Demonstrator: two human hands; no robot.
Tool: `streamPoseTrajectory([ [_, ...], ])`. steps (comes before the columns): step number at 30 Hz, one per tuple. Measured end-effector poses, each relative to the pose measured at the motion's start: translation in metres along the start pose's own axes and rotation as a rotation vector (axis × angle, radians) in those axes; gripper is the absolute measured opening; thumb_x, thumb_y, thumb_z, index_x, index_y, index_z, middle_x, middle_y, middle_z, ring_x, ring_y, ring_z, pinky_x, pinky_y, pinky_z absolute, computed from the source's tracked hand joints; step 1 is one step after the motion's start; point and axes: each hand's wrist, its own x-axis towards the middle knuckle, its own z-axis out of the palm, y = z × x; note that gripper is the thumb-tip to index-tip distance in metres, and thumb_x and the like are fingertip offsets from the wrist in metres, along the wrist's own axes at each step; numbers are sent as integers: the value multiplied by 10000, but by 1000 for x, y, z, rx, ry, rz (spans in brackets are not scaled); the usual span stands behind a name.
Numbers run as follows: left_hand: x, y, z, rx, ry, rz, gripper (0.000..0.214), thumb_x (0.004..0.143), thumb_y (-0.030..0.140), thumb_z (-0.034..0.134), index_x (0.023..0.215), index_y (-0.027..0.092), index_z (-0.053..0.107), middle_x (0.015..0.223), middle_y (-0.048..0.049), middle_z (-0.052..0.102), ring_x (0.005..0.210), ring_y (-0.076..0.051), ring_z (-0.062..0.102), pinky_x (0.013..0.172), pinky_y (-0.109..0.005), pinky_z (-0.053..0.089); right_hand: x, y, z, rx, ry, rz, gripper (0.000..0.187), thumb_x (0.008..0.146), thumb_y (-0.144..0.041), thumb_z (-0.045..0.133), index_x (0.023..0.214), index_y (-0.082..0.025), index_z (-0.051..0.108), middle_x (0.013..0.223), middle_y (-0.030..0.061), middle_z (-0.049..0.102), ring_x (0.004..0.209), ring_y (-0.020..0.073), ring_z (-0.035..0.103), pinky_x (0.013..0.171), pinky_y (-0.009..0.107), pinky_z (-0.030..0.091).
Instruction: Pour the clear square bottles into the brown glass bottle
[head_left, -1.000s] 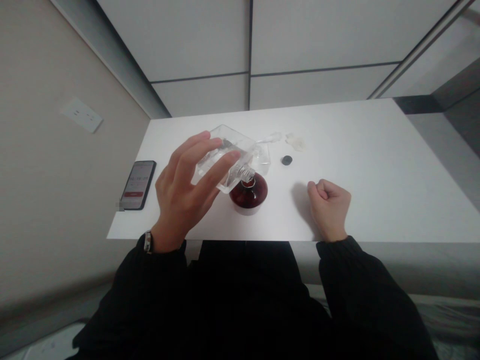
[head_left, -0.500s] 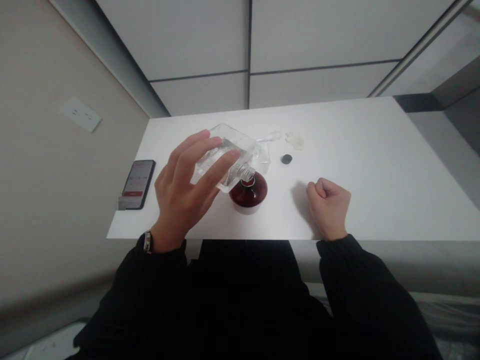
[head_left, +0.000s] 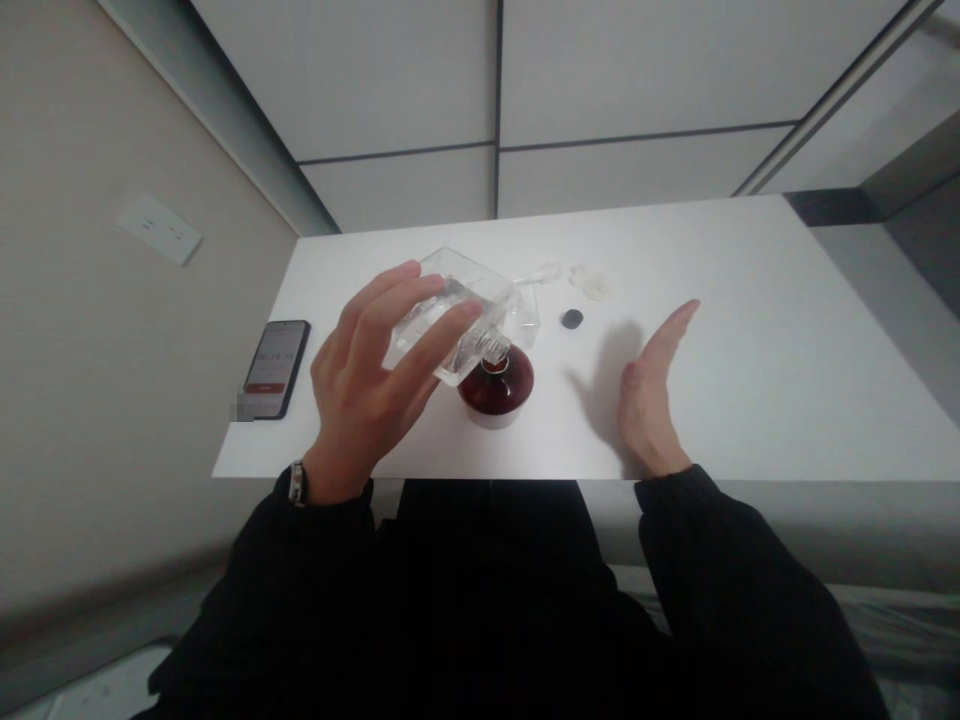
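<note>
Gripping clear bottle (head_left: 484,305) in left hand (head_left: 364,395)

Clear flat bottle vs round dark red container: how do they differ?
The clear flat plastic bottle is see-through and angular; the round dark red container is dark, glossy and domed. The bottle is tilted in the left hand; the container rests on the white table. Both sit close together, the bottle's neck just above the container.

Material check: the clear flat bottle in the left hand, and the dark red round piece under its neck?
The flat bottle looks like clear, glossy plastic or glass: it is see-through with bright edge highlights, and the look doesn't settle which. The dark red dome looks like polished glass or glossy plastic, judging by its smooth shine.
</note>
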Motion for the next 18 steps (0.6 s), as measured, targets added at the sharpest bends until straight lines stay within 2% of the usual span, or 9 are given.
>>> streamPoseTrajectory([
  [5, -2, -1, 1, -36, 3, -14, 724, 943, 217, 793, 1563, 452, 504, 1407, -64, 700, 1406, -358, 650, 1199, -586, 583, 0, 6, -1, -36, -28, -18, 952, 943, -872, 32, 1656, -349, -321, 1789, 11, -327, 1669, 456, -192, 1299, 801, -4],
  [9, -3, -2, 2, -60, -13, -31, 711, 945, 226, 794, 1557, 452, 511, 1428, -63, 688, 1428, -365, 632, 1220, -601, 565, 2, 10, 3, -83, -16, -14, 973, 935, -887, 32, 1654, -337, -325, 1804, 64, -281, 1666, 467, -190, 1259, 855, 50],
  [13, -3, -2, 2, -31, -14, -29, 714, 952, 239, 786, 1564, 460, 492, 1430, -58, 689, 1419, -360, 639, 1208, -608, 575, 3, 4, 4, -124, -51, 4, 917, 996, -832, 124, 1703, -349, -203, 1828, 100, -189, 1684, 452, -126, 1258, 847, 100],
  [18, -3, -1, 2, -55, -9, -37, 715, 951, 213, 777, 1562, 461, 502, 1429, -56, 690, 1427, -355, 632, 1219, -593, 567, 3, -5, 1, -111, -86, 35, 885, 1018, -806, 151, 1739, -320, -12, 1841, 127, -93, 1695, 431, -81, 1268, 822, 128],
])
